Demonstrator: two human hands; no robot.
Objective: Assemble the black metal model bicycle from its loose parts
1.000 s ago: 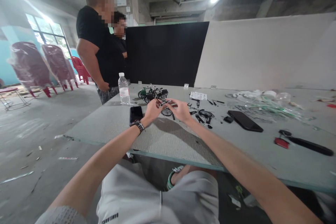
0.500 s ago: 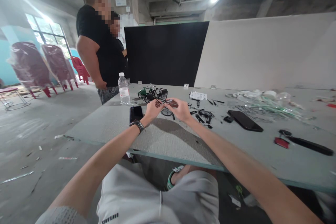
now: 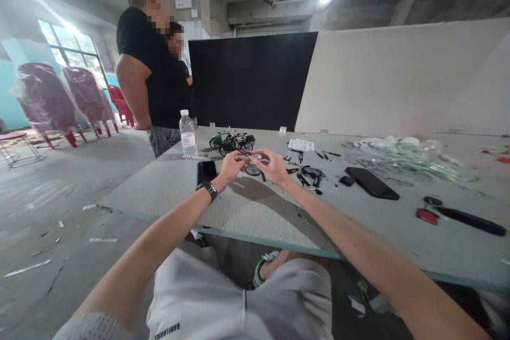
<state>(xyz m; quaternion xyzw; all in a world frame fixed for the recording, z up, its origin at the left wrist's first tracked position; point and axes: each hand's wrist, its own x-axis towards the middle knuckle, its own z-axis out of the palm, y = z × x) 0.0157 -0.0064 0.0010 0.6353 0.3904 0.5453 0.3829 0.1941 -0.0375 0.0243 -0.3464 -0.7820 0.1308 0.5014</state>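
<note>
Both my hands are raised just above the grey table top (image 3: 159,194), near its far side. My left hand (image 3: 232,166) and my right hand (image 3: 273,166) pinch a thin black model part (image 3: 247,154) between their fingertips; its exact shape is too small to tell. Just below my fingers, a tiny black spoked wheel (image 3: 253,170) lies on the table. Two or more miniature black-and-green model bicycles (image 3: 230,142) stand beyond my left hand. A black smartphone (image 3: 206,172) lies close to my left wrist, and a clear water bottle (image 3: 188,135) stands farther left.
Small black parts and a white leaflet (image 3: 300,145) lie right of my hands. Beyond them are a second smartphone (image 3: 372,183), plastic sprues and bags (image 3: 402,166), and a black-and-red tool (image 3: 458,219). A person in a black T-shirt (image 3: 153,74) stands past the table's far left corner.
My hands have drawn slightly closer together and moved a little toward the far side of the table. The standing person has turned slightly away.
</note>
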